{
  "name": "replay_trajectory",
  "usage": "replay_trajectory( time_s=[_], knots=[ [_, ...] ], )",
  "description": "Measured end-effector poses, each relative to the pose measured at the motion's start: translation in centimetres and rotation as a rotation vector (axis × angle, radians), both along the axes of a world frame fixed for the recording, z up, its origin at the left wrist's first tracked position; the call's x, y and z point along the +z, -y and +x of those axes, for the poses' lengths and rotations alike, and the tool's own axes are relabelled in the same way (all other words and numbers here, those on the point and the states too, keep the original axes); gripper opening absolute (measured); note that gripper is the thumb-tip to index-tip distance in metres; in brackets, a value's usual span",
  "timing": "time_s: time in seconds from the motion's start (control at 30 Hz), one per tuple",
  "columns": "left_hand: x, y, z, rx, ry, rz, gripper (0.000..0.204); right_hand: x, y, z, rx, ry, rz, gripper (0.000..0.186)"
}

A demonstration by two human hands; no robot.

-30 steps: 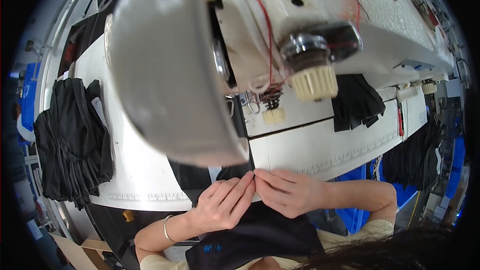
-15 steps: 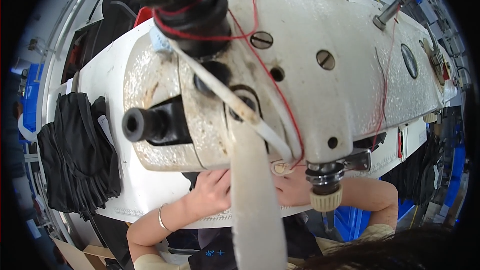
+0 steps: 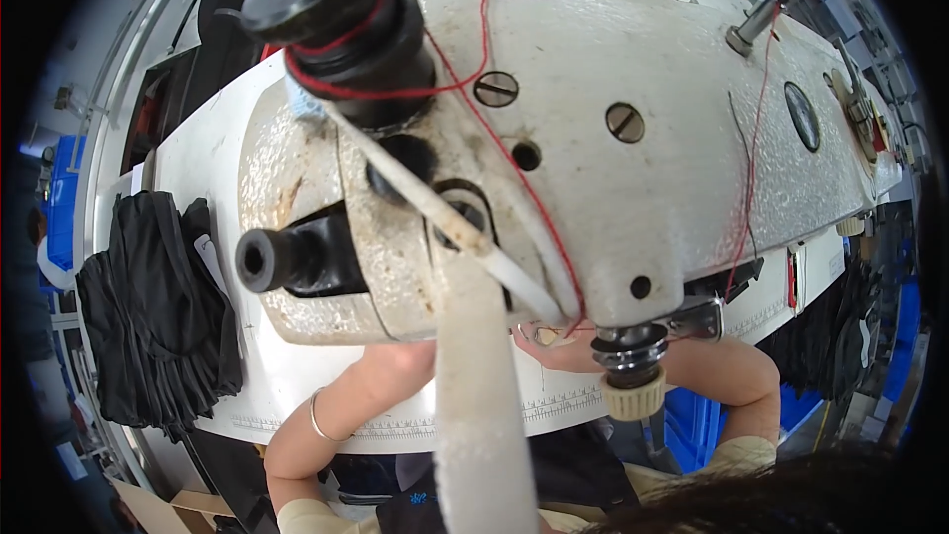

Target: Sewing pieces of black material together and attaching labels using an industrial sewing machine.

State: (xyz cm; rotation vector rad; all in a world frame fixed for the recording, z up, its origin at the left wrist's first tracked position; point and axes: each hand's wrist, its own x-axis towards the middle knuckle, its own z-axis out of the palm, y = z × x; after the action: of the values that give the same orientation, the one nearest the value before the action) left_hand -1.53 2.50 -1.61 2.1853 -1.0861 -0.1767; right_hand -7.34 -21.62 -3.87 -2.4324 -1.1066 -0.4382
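Note:
A white sewing machine head (image 3: 672,188) fills the middle of the view, with red thread looped round a black fitting (image 3: 371,64) on top and a tension knob (image 3: 633,396) at its front. My left hand (image 3: 395,364) reaches under the machine from the lower left, a silver bangle on that wrist; its fingers are hidden behind the machine. My right hand (image 3: 554,352) reaches in from the lower right, beside the tension assembly, its fingers also hidden. Whatever either hand holds is out of sight.
The white worktable (image 3: 277,405) has a printed ruler along its front edge. A heap of black fabric pieces (image 3: 158,307) lies on the left, another dark bundle (image 3: 820,326) hangs at the right. Blue bins (image 3: 692,425) stand below the right edge, a cardboard box (image 3: 148,504) at lower left.
The view has shifted from the machine's front to its top. Both hands, earlier pinched together at black fabric near the table's edge, have moved forward and their fingers are now hidden under the machine.

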Motion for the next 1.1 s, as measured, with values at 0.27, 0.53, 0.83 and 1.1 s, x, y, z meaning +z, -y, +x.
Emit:
replay_trajectory(
  time_s=[0.27,0.53,0.83,1.1],
  knots=[
    [-0.1,-0.2,-0.9,-0.254,0.185,-0.055,0.035,3.9,0.8,0.3,-0.108,0.035,0.139,0.011],
    [1.9,2.2,-0.7,0.109,-0.064,-0.055,0.014,3.8,1.1,-0.1,-0.125,-0.031,0.118,0.016],
    [-0.6,1.2,-0.9,0.12,-0.028,-0.03,0.018,3.7,0.7,0.3,-0.122,-0.006,0.089,0.016],
    [1.2,1.1,-0.4,-0.091,0.172,-0.072,0.032,2.6,0.4,0.2,-0.137,0.014,0.115,0.012]
  ],
)
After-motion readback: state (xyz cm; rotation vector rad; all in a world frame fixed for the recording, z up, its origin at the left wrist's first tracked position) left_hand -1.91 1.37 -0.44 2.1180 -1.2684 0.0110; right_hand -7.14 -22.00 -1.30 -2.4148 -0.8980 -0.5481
